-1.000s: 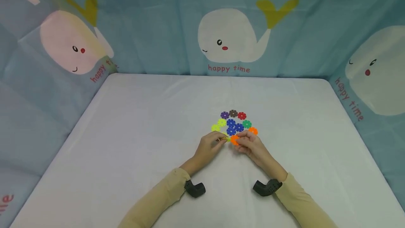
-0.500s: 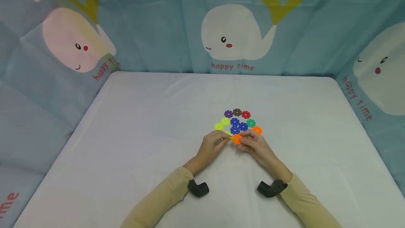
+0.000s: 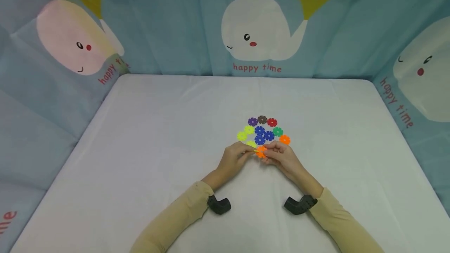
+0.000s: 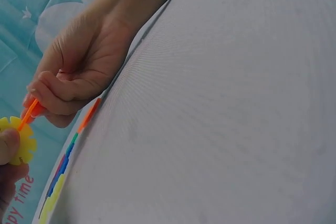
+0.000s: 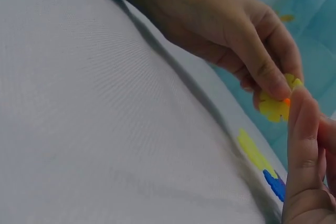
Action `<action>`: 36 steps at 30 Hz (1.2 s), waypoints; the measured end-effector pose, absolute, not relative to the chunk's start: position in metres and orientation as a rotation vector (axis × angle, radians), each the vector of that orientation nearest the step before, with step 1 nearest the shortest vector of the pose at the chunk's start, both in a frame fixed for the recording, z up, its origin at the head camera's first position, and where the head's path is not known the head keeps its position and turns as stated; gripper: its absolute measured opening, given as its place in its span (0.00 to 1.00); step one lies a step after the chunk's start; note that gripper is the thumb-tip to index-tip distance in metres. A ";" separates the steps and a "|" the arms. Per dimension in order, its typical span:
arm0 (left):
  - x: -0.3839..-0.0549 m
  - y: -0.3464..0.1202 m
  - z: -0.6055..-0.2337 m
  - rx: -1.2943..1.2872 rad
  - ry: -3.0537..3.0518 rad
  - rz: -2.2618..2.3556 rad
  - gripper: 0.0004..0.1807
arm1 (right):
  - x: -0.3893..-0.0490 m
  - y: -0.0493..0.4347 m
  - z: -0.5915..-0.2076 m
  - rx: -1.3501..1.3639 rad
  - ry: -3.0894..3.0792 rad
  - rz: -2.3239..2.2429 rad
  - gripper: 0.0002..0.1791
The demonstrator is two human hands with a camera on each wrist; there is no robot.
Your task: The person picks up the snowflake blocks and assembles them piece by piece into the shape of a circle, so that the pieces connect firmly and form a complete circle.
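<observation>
My left hand (image 3: pixel 231 161) pinches a yellow notched plastic disc (image 4: pixel 26 149) between thumb and fingertips. An orange notched disc (image 3: pixel 260 152) is pinched by my right hand (image 3: pixel 286 161). The two discs meet at their edges, the orange one standing crosswise to the yellow one at a notch, as the left wrist view shows. Fingers cover much of both. Just beyond the hands lie blue discs (image 3: pixel 259 139), light yellow discs (image 3: pixel 241 136) and another orange disc (image 3: pixel 284 139), flat on the white table.
Farther back in the same cluster are a purple disc (image 3: pixel 252 122), a brown disc (image 3: pixel 262 119), a red disc (image 3: pixel 272 122) and a green disc (image 3: pixel 277 131). The white table (image 3: pixel 168 120) ends at a blue whale-print curtain (image 3: pixel 168 30) behind and at both sides.
The head view has shifted slightly. Both hands keep their pinch over the same spot; the orange disc sits a little closer to the left fingertips, showing less of the yellow disc between.
</observation>
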State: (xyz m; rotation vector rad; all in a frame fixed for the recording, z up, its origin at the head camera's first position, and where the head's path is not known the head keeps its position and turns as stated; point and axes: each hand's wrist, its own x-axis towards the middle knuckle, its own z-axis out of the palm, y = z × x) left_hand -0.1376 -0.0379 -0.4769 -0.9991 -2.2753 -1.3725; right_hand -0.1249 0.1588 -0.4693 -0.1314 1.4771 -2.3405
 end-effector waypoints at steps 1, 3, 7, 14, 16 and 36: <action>-0.138 -0.038 -0.477 -1.011 -2.265 -1.374 0.05 | -0.125 0.159 -0.469 -0.123 1.476 -2.335 0.12; -0.139 -0.036 -0.478 -1.032 -2.243 -1.373 0.05 | -0.125 0.160 -0.468 -0.121 1.464 -2.332 0.13; -0.143 -0.034 -0.474 -1.037 -2.214 -1.390 0.05 | -0.127 0.162 -0.464 -0.138 1.429 -2.349 0.12; -0.146 -0.033 -0.471 -0.993 -2.187 -1.442 0.05 | -0.129 0.157 -0.462 -0.068 1.483 -2.347 0.10; -0.146 -0.033 -0.472 -0.986 -2.205 -1.460 0.05 | -0.126 0.155 -0.464 -0.066 1.538 -2.346 0.09; -0.134 -0.035 -0.448 -0.752 -2.105 -1.727 0.05 | -0.126 0.152 -0.481 -1.038 3.002 -1.392 0.17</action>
